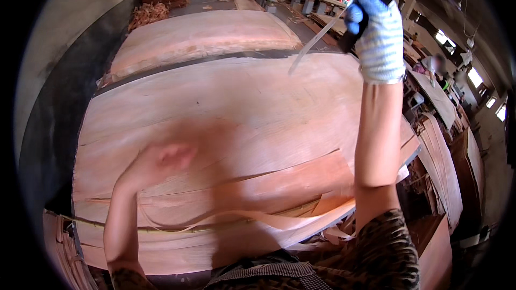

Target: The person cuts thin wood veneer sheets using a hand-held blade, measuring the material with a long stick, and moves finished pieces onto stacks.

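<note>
My right hand (373, 27), in a white-and-blue striped work glove with blue fingertips, is raised high at the upper right. Its fingers are closed round a dark-handled tool with a long thin blade (318, 38), which slants down to the left above the wood sheets. Bare and blurred by motion, my left hand (174, 157) hovers over or rests on the large stack of pale wood veneer sheets (252, 107); I cannot tell which, nor how its fingers are held. Along the near side of the stack, a loose veneer strip (258, 216) curls by a split top sheet (290, 180).
Beyond a dark gap lies a second veneer stack (209, 32). Reddish scraps (150, 17) are heaped at the far left by the wall. Upright veneer sheets (442, 166) lean at the right. Farther back on the right, a person (430, 64) stands by a long table.
</note>
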The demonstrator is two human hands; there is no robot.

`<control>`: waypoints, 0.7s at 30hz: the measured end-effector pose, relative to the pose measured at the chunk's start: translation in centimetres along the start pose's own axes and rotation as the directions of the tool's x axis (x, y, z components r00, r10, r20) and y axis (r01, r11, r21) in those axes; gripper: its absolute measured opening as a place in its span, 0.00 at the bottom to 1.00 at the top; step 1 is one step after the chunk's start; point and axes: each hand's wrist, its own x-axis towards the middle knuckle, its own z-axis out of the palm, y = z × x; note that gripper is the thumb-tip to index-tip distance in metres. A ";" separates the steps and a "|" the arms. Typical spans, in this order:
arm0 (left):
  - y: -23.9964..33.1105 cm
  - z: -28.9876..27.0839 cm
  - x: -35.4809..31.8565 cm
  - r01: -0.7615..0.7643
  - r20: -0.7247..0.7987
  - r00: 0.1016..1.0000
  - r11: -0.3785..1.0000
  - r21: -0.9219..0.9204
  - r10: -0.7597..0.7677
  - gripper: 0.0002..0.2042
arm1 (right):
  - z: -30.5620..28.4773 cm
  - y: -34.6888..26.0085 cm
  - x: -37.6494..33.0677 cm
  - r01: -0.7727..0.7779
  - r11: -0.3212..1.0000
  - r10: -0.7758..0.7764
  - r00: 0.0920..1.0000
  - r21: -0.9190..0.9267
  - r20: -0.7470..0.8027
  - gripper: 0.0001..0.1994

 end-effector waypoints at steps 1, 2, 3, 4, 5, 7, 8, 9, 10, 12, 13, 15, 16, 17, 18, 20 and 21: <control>3.1 0.1 1.7 -0.090 -0.147 0.985 0.996 -0.014 0.087 0.13 | 0.0 0.4 -0.7 -0.005 0.999 0.008 0.998 0.050 -0.059 0.11; 4.6 0.0 4.1 -0.299 -0.237 0.928 0.954 -0.007 0.289 0.14 | -0.1 -0.2 -1.6 -0.030 0.998 0.033 0.998 0.056 -0.055 0.09; 8.8 0.8 6.5 -0.468 -0.337 0.807 0.873 0.134 0.484 0.14 | -0.2 -0.1 -2.7 -0.087 0.996 0.089 0.994 0.030 -0.070 0.09; 12.8 1.1 8.3 -0.583 -0.370 0.689 0.780 0.227 0.623 0.14 | 0.0 -0.2 -3.7 -0.140 0.990 0.140 0.986 0.014 -0.086 0.09; 16.0 1.6 10.2 -0.698 -0.367 0.620 0.701 0.147 0.694 0.16 | 0.2 -0.4 -4.6 -0.182 0.982 0.185 0.979 0.044 -0.087 0.10; 21.1 1.8 13.1 -0.682 -0.296 0.652 0.710 0.173 0.698 0.19 | 0.6 -0.2 -6.1 -0.271 0.960 0.277 0.958 0.075 -0.074 0.10; 22.4 2.2 14.4 -0.724 -0.260 0.626 0.671 0.157 0.735 0.21 | 0.2 0.0 -6.6 -0.282 0.957 0.285 0.957 0.067 -0.047 0.10; 23.2 2.8 13.8 -0.756 -0.301 0.584 0.640 0.136 0.754 0.09 | -0.1 0.0 -7.1 -0.291 0.955 0.294 0.955 0.064 -0.036 0.10; 23.2 3.0 13.9 -0.814 -0.353 0.381 0.491 0.309 0.854 0.05 | -0.2 0.0 -7.4 -0.300 0.952 0.302 0.953 0.064 -0.022 0.09; 22.7 3.9 14.6 -0.602 -0.261 -0.220 0.080 0.794 0.940 0.07 | -2.0 0.7 -7.3 -0.130 0.962 0.135 0.991 -0.239 0.003 0.08; 22.1 4.0 14.9 -0.618 -0.278 -0.188 0.107 0.779 0.942 0.08 | -4.4 3.6 -6.9 0.262 0.639 -0.293 0.952 -0.723 0.086 0.09; 21.0 4.0 14.4 -0.691 -0.388 -0.004 0.277 0.667 0.922 0.10 | -6.6 6.0 -8.5 0.152 0.290 -0.169 0.980 -0.945 0.106 0.11; 20.5 3.9 14.1 -0.818 -0.383 0.283 0.430 0.383 0.879 0.09 | -7.7 7.4 -9.9 0.098 0.232 -0.015 0.995 -0.968 0.097 0.11; 20.4 3.7 13.3 -0.792 -0.336 0.564 0.609 0.039 0.755 0.10 | -8.6 9.1 -11.7 0.099 0.417 0.052 0.990 -0.903 0.133 0.10; 20.0 3.4 12.7 -0.628 -0.263 0.776 0.746 -0.223 0.574 0.13 | -9.1 10.3 -13.7 0.074 0.588 0.115 0.978 -0.806 0.174 0.08; 14.7 2.2 15.4 -0.523 -0.036 0.770 0.599 -0.606 0.637 0.20 | -7.9 11.7 -17.3 -0.247 0.845 0.352 0.925 -0.474 0.145 0.06; 11.3 2.1 16.7 -0.543 -0.012 0.734 0.575 -0.612 0.679 0.24 | -7.4 12.7 -19.3 -0.421 0.862 0.469 0.874 -0.283 0.127 0.07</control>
